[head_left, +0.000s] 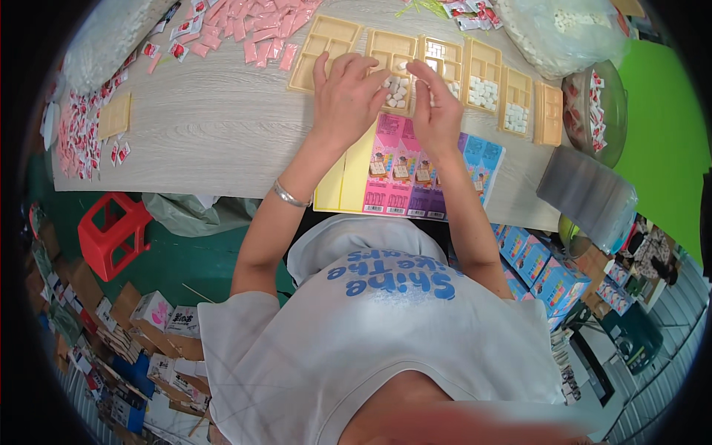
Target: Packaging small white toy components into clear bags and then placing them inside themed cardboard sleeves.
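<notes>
Several pale-yellow compartment trays stand in a row at the back of the table. My left hand [347, 100] reaches over the left trays with its fingers apart, its thumb and forefinger beside the small white blocks [397, 92] in the second tray [391, 42]. From the other side my right hand [439, 111] reaches in, forefinger and thumb apart at that tray's right edge, partly covering the third tray [451, 48]. I make out nothing held in either hand. More white blocks lie in the fourth tray [483, 61] and the fifth tray [515, 87].
A colourful printed sheet [400, 148] lies below my hands. Pink packets [259, 22] and small red-and-white sachets [85, 144] spread at left. Bags of white pieces [549, 30] flank the table. A clear round bowl [597, 111] and stacked clear plastic cases [586, 194] stand right.
</notes>
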Demonstrator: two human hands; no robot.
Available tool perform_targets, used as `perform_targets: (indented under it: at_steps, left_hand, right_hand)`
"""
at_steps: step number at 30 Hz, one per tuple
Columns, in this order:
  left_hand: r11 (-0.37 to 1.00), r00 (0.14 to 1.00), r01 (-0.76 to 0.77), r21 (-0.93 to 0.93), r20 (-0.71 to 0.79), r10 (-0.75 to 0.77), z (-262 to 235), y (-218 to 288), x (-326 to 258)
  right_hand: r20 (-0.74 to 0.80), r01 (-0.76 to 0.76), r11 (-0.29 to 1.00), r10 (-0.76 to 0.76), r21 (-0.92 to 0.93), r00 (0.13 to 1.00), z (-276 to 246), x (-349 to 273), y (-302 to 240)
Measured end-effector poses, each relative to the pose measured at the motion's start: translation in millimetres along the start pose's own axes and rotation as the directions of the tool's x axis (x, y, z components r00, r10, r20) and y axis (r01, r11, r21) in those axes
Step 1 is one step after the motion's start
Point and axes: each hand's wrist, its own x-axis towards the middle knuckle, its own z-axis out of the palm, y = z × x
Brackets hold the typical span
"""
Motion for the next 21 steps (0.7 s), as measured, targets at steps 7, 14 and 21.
perform_targets:
  at_steps: [7, 14, 21]
  left_hand:
    - [0.998, 0.999, -0.011, -0.067, -0.05, 0.008, -2, 0, 11]
    - [0.998, 0.998, 0.012, -0.069, -0.059, -0.016, 0, 7, 1]
    - [0.999, 0.996, -0.034, -0.017, -0.08, 0.033, -2, 6, -10]
  right_hand:
    - [-0.072, -0.047, 0.979, 0.063, 0.198, 0.995, -17, -2, 22]
    - [0.042, 0.022, 0.992, -0.027, 0.124, 0.999, -7, -6, 19]
    - [0.2, 0.247, 0.934, -0.199, -0.258, 0.959, 0, 4, 6]
